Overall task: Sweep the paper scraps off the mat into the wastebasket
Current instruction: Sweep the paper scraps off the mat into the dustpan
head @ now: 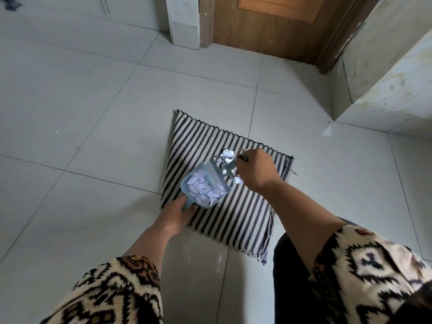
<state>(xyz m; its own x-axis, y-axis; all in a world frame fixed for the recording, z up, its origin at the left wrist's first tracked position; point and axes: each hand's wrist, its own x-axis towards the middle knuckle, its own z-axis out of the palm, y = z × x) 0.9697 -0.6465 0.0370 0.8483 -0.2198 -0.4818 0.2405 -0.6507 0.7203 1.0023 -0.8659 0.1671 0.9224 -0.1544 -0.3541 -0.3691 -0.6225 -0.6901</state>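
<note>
Mat [245, 206] flat on the floor [93, 113], door [268, 26] well behind. On the mat, dustpan [183, 186] with paper scraps [205, 188] inside; hand brush [223, 168] at its far mouth, crumpled scraps [228, 154] just beyond, on the mat.

One black-and-white striped woven mat [245, 206]. On it are one pale blue plastic dustpan [185, 185] and one pale blue plastic hand brush [231, 164]. Two hands: the left hand [177, 213] at the pan's 7 o'clock, the right hand [256, 170] at the brush's 3 o'clock. The white paper scraps [203, 188] heaped in the pan are too many to count. Two crumpled white paper wads lie on the mat, one [228, 154] at the brush's 12 o'clock, one [239, 180] at its 4 o'clock. One white triangular paper bit [328, 132] lies on the floor at the mat's 2 o'clock.
</note>
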